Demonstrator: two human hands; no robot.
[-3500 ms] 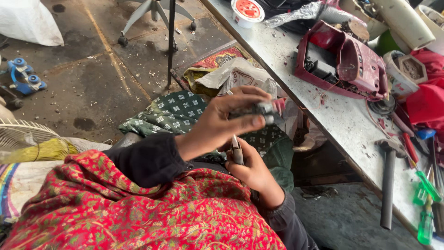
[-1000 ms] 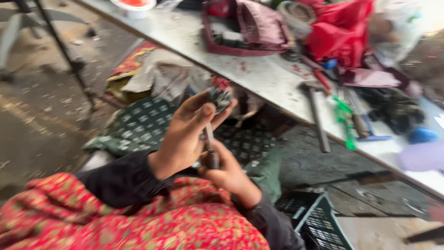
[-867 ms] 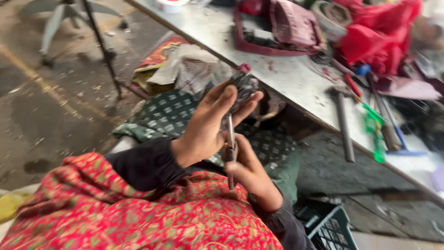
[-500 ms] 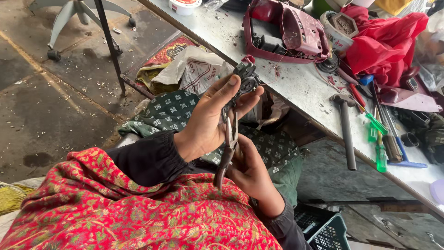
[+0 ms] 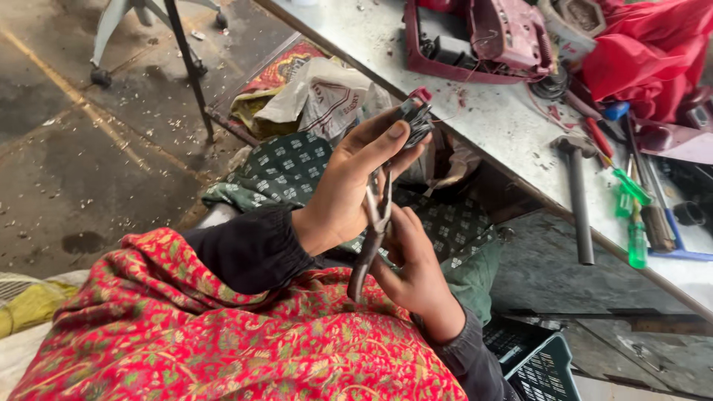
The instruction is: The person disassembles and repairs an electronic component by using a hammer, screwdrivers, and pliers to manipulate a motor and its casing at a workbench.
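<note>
My left hand [image 5: 349, 186] is raised in front of me, pinching a small dark part with a red tip and a thin wire [image 5: 416, 119] between thumb and fingers. Just below it, my right hand [image 5: 412, 260] grips a pair of metal pliers [image 5: 371, 234] by the handles; their jaws point up behind my left hand and are partly hidden. Both hands hover over my lap, above a green patterned cloth [image 5: 297, 167]. My sleeves are dark, under a red flowered wrap [image 5: 223, 334].
A grey workbench [image 5: 505, 126] runs along the right, carrying a maroon machine housing [image 5: 483, 37], a red cloth [image 5: 653, 52], a hammer [image 5: 578, 193] and green-handled screwdrivers [image 5: 631, 223]. A crumpled bag [image 5: 319, 96] lies under it, a dark crate [image 5: 542, 367] at lower right, a chair base [image 5: 148, 30] on the concrete floor.
The view swung and steadied, bringing the bench's right end into sight. My left hand stayed lifted with the small part; the pliers in my right hand rose close behind it.
</note>
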